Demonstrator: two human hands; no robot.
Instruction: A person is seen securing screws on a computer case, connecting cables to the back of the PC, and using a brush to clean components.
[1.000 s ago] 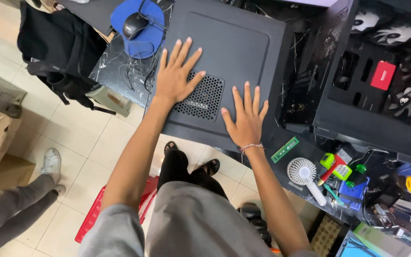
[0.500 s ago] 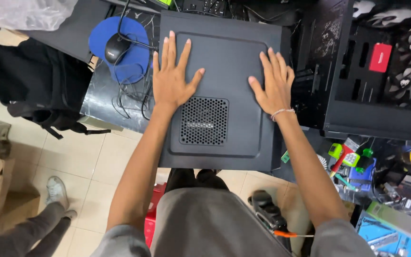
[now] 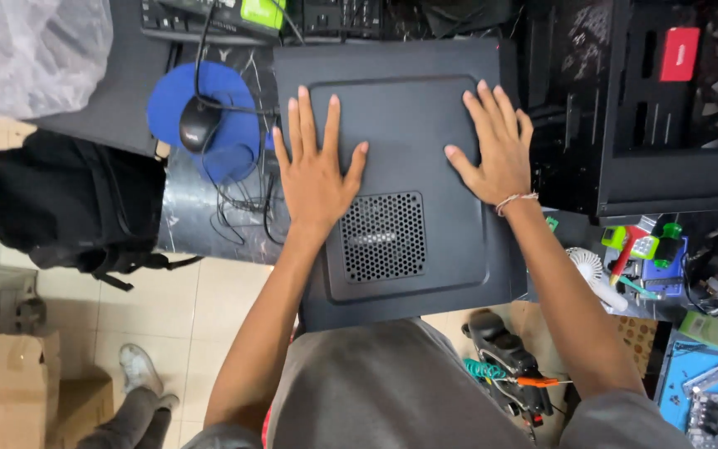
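Two hands lie flat on one black computer case panel (image 3: 409, 179), and neither grip is closed on anything; your left hand (image 3: 316, 170) rests open with fingers spread on the panel's left half, and your right hand (image 3: 496, 150) rests open near its right edge, a thin bracelet (image 3: 515, 199) at the wrist. You can see the panel is matt black metal with a raised rectangular field and one square patch of round vent holes (image 3: 382, 236) just below your left palm; it lies on the dark surface (image 3: 189, 220) directly ahead of your body, its near edge overhanging toward your grey shirt (image 3: 392, 387).

Count what sits around it: one black mouse (image 3: 199, 123) on one blue mouse pad (image 3: 209, 116) just left of the panel, its cable looping down to a tangle of wires; one keyboard (image 3: 209, 21) at the far edge; one open black computer case (image 3: 675, 108) just beside the panel on the right; one small white fan (image 3: 590, 268) and a cluster of green and red tools (image 3: 646, 249) near your right forearm.

Room on the left is narrow, since the mouse pad lies close to your left hand; on the right the open case stands just beside your fingers; the near side is open above the tiled floor (image 3: 209, 308), where one black bag (image 3: 60, 204), cardboard boxes (image 3: 2, 382) and another person's shoe (image 3: 139, 370) lie well apart from the panel.
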